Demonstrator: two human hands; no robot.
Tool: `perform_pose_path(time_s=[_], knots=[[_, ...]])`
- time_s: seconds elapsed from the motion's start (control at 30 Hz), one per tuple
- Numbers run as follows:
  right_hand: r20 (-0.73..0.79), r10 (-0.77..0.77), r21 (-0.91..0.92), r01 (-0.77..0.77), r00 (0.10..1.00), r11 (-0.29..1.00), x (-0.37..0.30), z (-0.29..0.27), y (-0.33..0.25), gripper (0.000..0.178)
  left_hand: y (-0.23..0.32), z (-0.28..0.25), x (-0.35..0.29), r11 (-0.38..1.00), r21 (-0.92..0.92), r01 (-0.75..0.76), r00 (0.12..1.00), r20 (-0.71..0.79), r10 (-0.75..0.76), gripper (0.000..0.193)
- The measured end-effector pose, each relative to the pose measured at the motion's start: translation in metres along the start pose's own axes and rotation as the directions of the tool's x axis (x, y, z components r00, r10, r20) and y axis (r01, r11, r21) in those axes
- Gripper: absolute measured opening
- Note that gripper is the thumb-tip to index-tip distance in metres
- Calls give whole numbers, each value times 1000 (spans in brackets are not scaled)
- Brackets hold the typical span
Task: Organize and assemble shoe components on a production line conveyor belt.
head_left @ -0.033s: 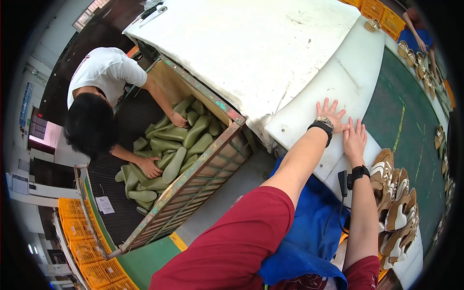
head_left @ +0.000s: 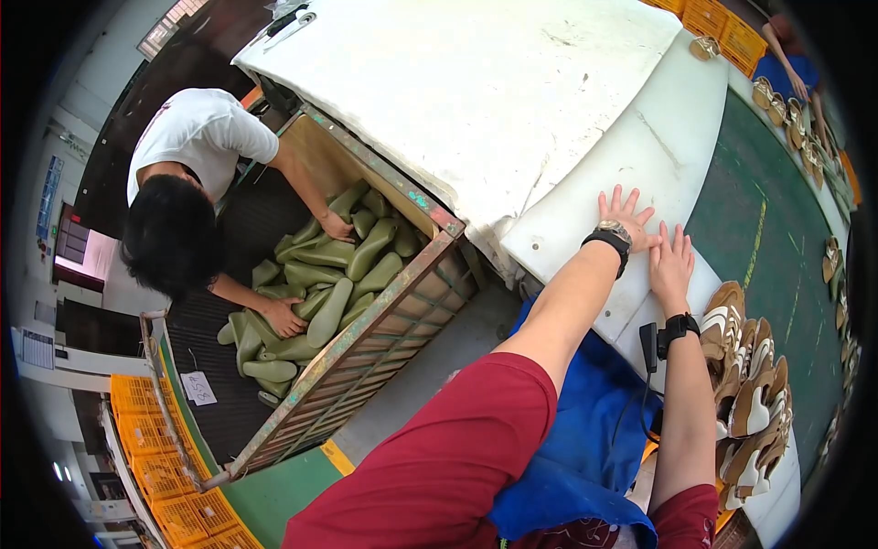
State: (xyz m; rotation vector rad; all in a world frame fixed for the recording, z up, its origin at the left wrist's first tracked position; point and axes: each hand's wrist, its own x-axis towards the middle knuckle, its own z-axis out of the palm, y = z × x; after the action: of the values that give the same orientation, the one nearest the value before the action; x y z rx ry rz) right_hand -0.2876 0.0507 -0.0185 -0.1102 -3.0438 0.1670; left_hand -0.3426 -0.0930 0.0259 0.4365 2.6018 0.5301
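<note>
My left hand lies palm down with fingers spread on a white board along the table edge; a wristwatch and a black band are on that wrist. Beside it, almost touching, my right hand rests flat on the same board with fingers stretched out. A black strap with a small device and a cable sits on my right wrist. Neither hand holds anything. Brown and white sandals stand packed together just right of my right forearm.
At left a co-worker in a white shirt leans into a metal-framed cart, both hands among olive-green shoe lasts. A green conveyor belt runs at right, with sandals along its far side. Orange crates stand lower left.
</note>
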Motion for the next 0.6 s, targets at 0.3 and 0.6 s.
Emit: perform_pose_path(time_s=[0.3,0.6], knots=[[-37,-2,27,3,999,1000,2,-1,-3,47,0,-5,-1,1000,18,0,1000,-11,0,76],[-72,-15,42,18,997,999,0,-1,-3,47,1,-2,-1,999,48,-4,1000,-27,5,76]])
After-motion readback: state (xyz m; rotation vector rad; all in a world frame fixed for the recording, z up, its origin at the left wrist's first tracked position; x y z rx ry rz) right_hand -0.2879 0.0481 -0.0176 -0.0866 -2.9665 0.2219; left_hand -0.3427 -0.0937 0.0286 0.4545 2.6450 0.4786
